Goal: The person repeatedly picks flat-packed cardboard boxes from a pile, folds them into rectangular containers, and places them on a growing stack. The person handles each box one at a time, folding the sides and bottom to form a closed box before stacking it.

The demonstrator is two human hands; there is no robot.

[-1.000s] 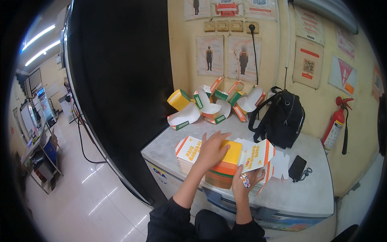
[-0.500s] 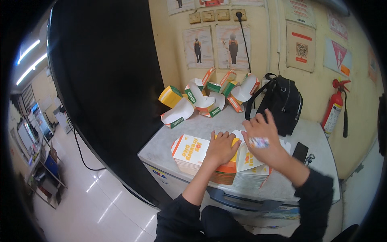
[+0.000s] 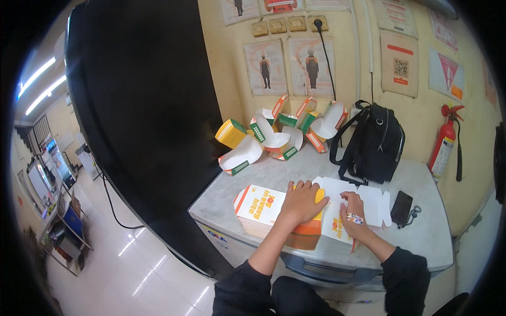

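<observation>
My left hand (image 3: 304, 203) lies flat, fingers stretched, on a stack of yellow and orange flat food cartons (image 3: 307, 227) on the grey-white top of a chest (image 3: 208, 203). Left of it is a second stack of white printed cartons (image 3: 258, 206) with an orange patterned end. My right hand (image 3: 356, 215), with a colourful patch on its back, rests on a white flat carton (image 3: 332, 224) on the right stack. Its fingers are loosely bent, the thumb apart from them. Plain white flaps (image 3: 375, 203) spread out beyond that hand.
Several folded open cartons (image 3: 243, 154) in white, green, orange and yellow lie heaped at the back. A black backpack (image 3: 377, 142) stands against the wall. A phone (image 3: 402, 207) and a beaded chain (image 3: 412, 215) lie at the right. A fire extinguisher (image 3: 444, 145) hangs on the wall.
My right hand has come down from above the right stack onto the white carton, its spread fingers now bent. My left hand stays on the yellow and orange cartons. The view has shifted slightly.
</observation>
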